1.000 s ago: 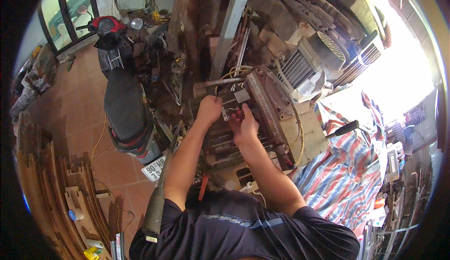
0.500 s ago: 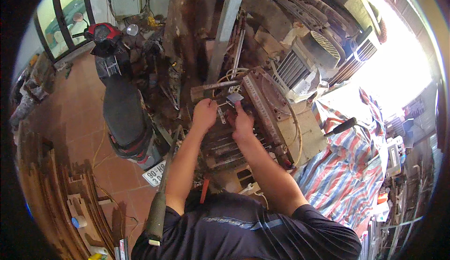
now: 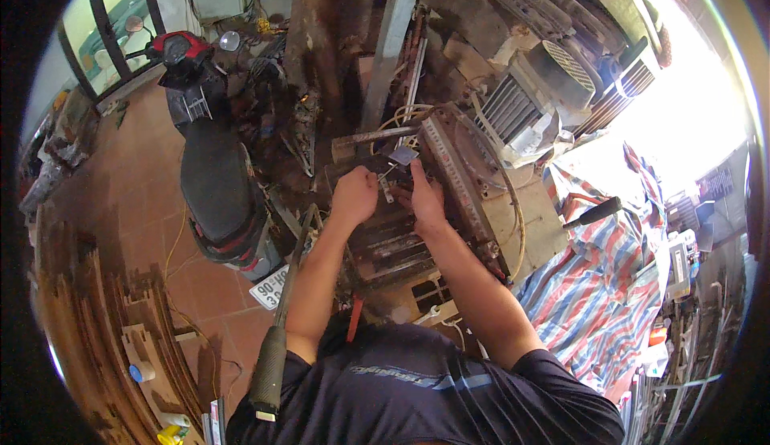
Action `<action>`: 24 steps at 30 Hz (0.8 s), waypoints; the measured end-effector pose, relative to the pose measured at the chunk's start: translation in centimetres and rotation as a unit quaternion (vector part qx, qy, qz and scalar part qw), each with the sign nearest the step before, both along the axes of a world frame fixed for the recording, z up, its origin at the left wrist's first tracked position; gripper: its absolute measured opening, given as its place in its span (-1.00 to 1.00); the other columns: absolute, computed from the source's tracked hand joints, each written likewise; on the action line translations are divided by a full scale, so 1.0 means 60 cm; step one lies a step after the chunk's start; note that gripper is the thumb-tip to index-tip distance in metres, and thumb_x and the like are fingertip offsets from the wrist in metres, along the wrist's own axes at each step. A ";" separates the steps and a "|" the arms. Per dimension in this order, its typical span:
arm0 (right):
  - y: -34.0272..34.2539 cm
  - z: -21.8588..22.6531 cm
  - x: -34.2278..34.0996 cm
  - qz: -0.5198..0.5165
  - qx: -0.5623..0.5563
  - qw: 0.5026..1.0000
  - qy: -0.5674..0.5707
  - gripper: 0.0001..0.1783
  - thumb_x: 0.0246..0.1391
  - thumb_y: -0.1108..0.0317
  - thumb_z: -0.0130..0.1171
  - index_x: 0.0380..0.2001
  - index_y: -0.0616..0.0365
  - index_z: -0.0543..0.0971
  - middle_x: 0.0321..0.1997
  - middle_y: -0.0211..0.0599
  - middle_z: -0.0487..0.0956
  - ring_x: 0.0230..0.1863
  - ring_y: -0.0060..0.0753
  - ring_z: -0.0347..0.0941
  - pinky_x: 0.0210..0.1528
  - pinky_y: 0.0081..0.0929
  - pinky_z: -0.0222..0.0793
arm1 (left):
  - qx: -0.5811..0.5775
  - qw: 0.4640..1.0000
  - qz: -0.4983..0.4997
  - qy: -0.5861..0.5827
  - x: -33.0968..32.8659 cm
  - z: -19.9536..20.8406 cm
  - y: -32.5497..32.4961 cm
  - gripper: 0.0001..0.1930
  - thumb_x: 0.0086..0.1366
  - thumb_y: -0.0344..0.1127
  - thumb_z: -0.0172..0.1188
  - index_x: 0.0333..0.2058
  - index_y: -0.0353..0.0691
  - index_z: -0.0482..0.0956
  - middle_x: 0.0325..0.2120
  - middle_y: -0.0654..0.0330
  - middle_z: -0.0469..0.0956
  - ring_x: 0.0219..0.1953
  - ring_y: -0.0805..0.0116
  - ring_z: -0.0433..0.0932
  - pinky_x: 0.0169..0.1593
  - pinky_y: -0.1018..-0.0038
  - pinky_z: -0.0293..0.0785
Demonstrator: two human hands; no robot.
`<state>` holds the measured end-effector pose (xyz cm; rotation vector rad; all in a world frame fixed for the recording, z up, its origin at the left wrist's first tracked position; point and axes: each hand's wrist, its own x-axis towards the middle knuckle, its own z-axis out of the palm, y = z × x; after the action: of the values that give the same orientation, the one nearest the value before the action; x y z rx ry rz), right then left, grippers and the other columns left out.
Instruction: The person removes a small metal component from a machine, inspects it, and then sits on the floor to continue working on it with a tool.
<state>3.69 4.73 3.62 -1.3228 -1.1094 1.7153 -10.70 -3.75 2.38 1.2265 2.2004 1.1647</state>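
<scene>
1. Stage (judged): mid-job. The old machine (image 3: pixel 449 196) sits with its housing off and frame, wires and radiator-like fins exposed. Both hands work at one spot on its top, so stripping looks well begun but not finished; much of the frame is in one piece.
2. L hand (image 3: pixel 354 195): curled narrow, fist-like, on a small metal part (image 3: pixel 387 191) at the unit's top. Exact grip can't be told.
3. R hand (image 3: pixel 426 198): fingers narrow, pressed to the same part, just beside the L hand; a grey tab (image 3: pixel 403 155) stands just above the fingertips.
4. Location: machine lies centre, straight ahead of the person, betw. the parked scooter (image 3: pixel 210 172) on the L and the striped tarp (image 3: pixel 609 285) on the R.
5. Look: rusty, dirty, pale panel on its R side, loose cream cable looped over the top.
6. Also: long bar w/ dark grip (image 3: pixel 277 341) leans by the L forearm.
</scene>
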 end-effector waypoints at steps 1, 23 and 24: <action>0.003 0.000 -0.003 -0.018 -0.002 0.999 -0.027 -0.37 0.44 -0.16 0.15 0.17 0.24 0.46 0.01 -0.13 0.66 -0.19 -0.25 0.76 -0.28 -0.40 0.55 | 0.000 1.000 0.004 0.000 0.001 0.002 -0.001 -0.64 0.51 -0.14 0.06 -0.15 -0.38 0.64 -0.18 -0.28 0.68 -0.05 -0.36 0.64 0.04 -0.09 0.55; 0.003 -0.031 -0.009 -0.032 0.105 0.992 0.062 -0.47 0.39 0.06 0.10 0.17 0.31 0.47 -0.04 -0.11 0.64 -0.22 -0.15 0.71 -0.14 -0.21 0.65 | 0.118 0.992 0.022 -0.028 0.032 0.056 -0.054 -0.77 0.47 -0.22 0.14 -0.26 -0.29 0.60 -0.44 -0.21 0.65 -0.28 -0.34 0.65 -0.21 -0.05 0.51; 0.003 -0.026 -0.010 -0.031 0.120 0.991 0.059 -0.47 0.39 0.07 0.09 0.17 0.31 0.47 -0.04 -0.10 0.65 -0.21 -0.14 0.71 -0.13 -0.22 0.65 | 0.117 0.993 0.027 -0.016 0.041 0.062 -0.062 -0.77 0.47 -0.23 0.14 -0.26 -0.28 0.60 -0.43 -0.21 0.65 -0.28 -0.33 0.65 -0.21 -0.05 0.51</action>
<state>3.08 4.91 2.05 -1.0827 -1.1543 1.5386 -8.21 -7.45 6.10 1.2348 2.1326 1.4894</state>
